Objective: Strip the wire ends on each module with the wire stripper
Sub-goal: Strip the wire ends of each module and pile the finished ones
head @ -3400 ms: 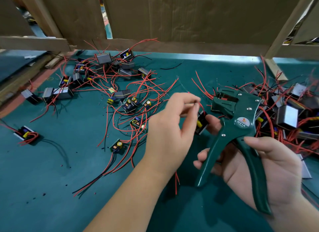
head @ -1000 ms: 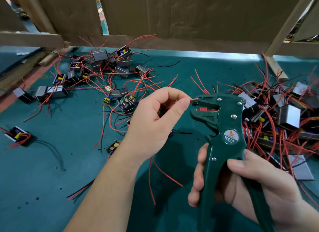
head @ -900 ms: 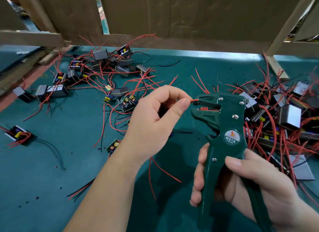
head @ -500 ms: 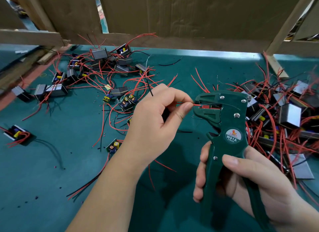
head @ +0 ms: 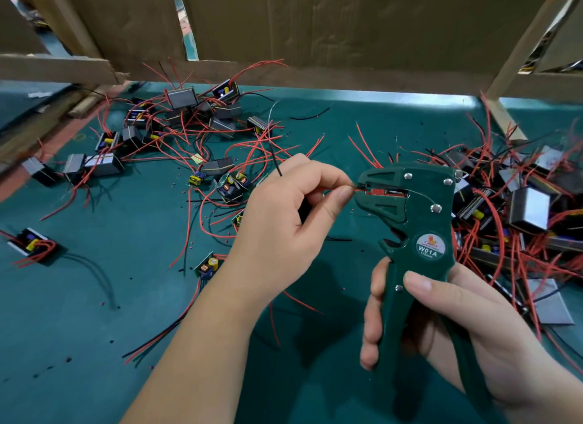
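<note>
- Green plastic covers the wire stripper (head: 419, 221), which is held upright over the table (head: 79, 297) by the right hand (head: 457, 335); fingers and thumb are wrapped round both handles, which are drawn close together
- Its long axis runs from the handles at the bottom up to the head, and the mouth faces sideways, away from the right hand
- At that mouth a thin wire (head: 352, 187) is pinched between the thumb and forefinger of the left hand (head: 284, 231), right beside the stripper's head
- The wire is laid roughly level, crosswise to the stripper's long axis, with its tip pointed into the mouth; how far it has entered cannot be told
- A second, black wire (head: 275, 160) rises from the same fist, up and away from the stripper
- The module these wires belong to is not plainly seen and may be hidden in the palm
- Such wire is judged light, soft and easily bent, so it is best pinched close to the tip, as here, or it would buckle when pushed in
- The joint at the module is judged fragile, so the pull should be taken by the fingers rather than the board
- Behind the stripper, on the right hand's side, a heap of modules (head: 530, 209) is piled; on the other side, loose modules (head: 220, 168) are scattered
</note>
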Tool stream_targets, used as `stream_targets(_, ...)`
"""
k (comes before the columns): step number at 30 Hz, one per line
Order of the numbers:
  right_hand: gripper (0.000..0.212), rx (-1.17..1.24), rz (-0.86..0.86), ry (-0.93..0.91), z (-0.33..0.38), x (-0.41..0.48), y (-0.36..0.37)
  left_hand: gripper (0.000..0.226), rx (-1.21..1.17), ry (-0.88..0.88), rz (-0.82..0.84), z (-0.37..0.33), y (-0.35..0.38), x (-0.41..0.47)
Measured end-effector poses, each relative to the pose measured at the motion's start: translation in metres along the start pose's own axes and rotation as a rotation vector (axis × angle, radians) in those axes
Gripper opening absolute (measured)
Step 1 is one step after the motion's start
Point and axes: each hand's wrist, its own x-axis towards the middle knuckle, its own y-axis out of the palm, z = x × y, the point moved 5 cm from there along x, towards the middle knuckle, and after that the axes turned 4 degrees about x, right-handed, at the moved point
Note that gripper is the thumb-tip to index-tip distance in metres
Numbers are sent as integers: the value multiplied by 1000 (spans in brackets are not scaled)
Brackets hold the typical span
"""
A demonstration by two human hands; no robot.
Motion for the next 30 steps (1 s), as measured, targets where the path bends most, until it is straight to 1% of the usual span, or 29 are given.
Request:
stream_targets(6,46,-20,-26,-10,0,0,2,6,14,12,6,1,0,0)
stream_targets(8,48,-3,-51,-17,-1,-1,2,4,-51,-11,9,2,4,-2)
stream_targets(11,53,19,-127,-34,-2,0,2,18,-195,-63,-66,5,5,-3)
stream_targets(13,57,45,-177,-49,-4,2,0,28,-188,-60,-167,5,2,-2)
stream_targets(15,59,85,-175,-50,-5,5,1,36,-191,-87,-245,6,1,-3)
stream_targets(16,59,98,-165,-59,-5,7,1,45,-229,-127,-264,8,2,-3)
stream_targets(18,56,133,-131,-85,-3,7,0,65,-364,-227,-259,12,4,-3)
stream_targets(19,55,160,-110,-88,-3,8,0,70,-435,-278,-248,16,5,-3)
stream_targets(20,55,198,-97,-87,-3,9,-1,70,-485,-333,-241,19,5,-3)
stream_targets(21,56,241,-103,-92,-2,10,-3,65,-518,-385,-234,22,5,-3)
stream_targets(22,56,272,-124,-105,-1,11,-7,55,-534,-429,-226,25,5,-2)
stream_targets(23,56,278,-155,-119,1,12,-11,40,-542,-464,-210,27,6,-2)
stream_targets(24,52,264,-189,-127,4,13,-15,23,-549,-496,-181,28,7,-2)
stream_targets(25,47,252,-226,-124,5,13,-18,10,-562,-532,-138,29,9,-2)
stream_targets(26,42,249,-254,-118,6,12,-21,8,-565,-565,-89,28,12,-3)
stream_targets(27,41,247,-265,-110,7,11,-23,12,-563,-587,-36,27,14,-4)
stream_targets(28,43,243,-257,-101,7,12,-23,15,-551,-596,18,25,16,-5)
stream_targets(30,55,233,-229,-77,6,12,-20,22,-521,-590,132,21,19,-8)
